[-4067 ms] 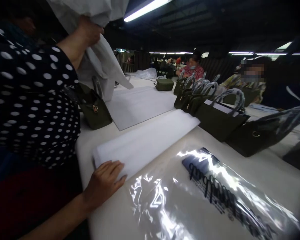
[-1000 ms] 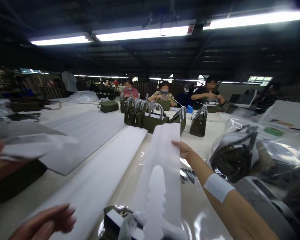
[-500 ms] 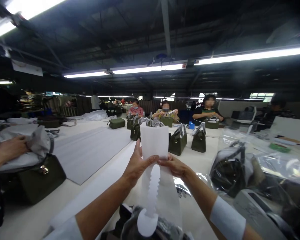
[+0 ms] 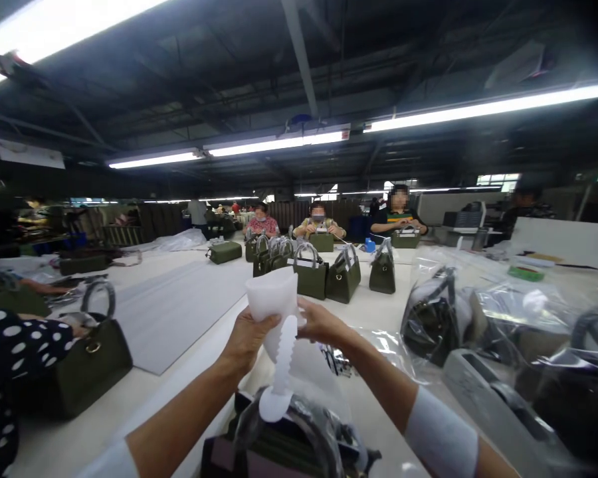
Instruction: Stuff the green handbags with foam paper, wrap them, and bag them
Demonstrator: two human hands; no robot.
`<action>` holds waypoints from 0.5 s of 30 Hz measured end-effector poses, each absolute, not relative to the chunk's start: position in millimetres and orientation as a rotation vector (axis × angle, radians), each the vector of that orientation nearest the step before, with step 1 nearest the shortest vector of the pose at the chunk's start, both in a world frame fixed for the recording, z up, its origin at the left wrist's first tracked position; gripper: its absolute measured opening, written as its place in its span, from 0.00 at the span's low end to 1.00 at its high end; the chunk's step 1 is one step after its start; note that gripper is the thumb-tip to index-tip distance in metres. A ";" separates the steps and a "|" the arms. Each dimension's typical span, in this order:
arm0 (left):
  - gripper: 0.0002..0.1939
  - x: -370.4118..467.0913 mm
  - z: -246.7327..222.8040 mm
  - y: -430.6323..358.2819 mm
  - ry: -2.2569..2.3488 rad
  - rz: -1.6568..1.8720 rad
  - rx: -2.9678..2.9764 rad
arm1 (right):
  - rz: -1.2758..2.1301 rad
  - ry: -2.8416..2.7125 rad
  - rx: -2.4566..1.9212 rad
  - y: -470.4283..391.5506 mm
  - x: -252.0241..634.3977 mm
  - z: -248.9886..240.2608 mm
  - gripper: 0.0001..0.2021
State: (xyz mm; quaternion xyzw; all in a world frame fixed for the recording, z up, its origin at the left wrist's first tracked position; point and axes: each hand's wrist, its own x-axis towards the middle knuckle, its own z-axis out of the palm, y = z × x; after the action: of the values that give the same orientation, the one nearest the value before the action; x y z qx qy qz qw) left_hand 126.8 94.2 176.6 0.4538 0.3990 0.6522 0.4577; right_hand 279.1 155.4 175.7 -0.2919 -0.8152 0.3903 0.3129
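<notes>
My left hand (image 4: 252, 338) is closed on the left side of a white foam sheet (image 4: 274, 292), thumb across its front. On the right side, my right hand (image 4: 319, 318) grips the same sheet, which is curled at the top and trails down behind. A white strip with toothed edges and a rounded end (image 4: 284, 362) hangs in front of the sheet, close to both hands. Below them stands a dark green handbag (image 4: 274, 451) with its handles wrapped in clear film; its lower part is cut off by the frame.
Several green handbags (image 4: 343, 275) stand across the table. A plastic-wrapped bag (image 4: 431, 318) and a grey device (image 4: 493, 398) are at right. At left, a person's dotted sleeve (image 4: 24, 338) is beside another green bag (image 4: 99, 365). People sit opposite.
The sheet has gone from flat and upright to curled and lower. Both hands have shifted left in view, and more of the handbag below shows. The neighbour's arm at left has moved.
</notes>
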 end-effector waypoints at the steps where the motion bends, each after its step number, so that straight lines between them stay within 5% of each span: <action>1: 0.20 128.4 178.4 92.7 0.985 1.591 1.130 | 1.124 -2.127 -0.684 153.1 279.9 180.9 0.33; 7: 0.27 130.3 189.8 62.9 1.032 1.601 1.320 | 1.319 -2.075 -0.489 161.2 286.6 176.4 0.23; 12: 0.06 124.0 173.0 -19.7 1.509 2.044 1.771 | 1.102 -2.204 -0.506 161.1 312.8 161.0 0.15; 15: 0.02 129.7 148.0 -59.1 1.733 1.959 2.148 | 0.897 -2.366 -0.481 149.7 323.7 163.6 0.08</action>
State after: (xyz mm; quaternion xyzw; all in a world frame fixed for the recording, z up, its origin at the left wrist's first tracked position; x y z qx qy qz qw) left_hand 129.7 -59.1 148.0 0.6299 0.5084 0.5746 -0.1211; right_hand 323.7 149.7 163.6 -0.1791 -0.8822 0.3343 0.2791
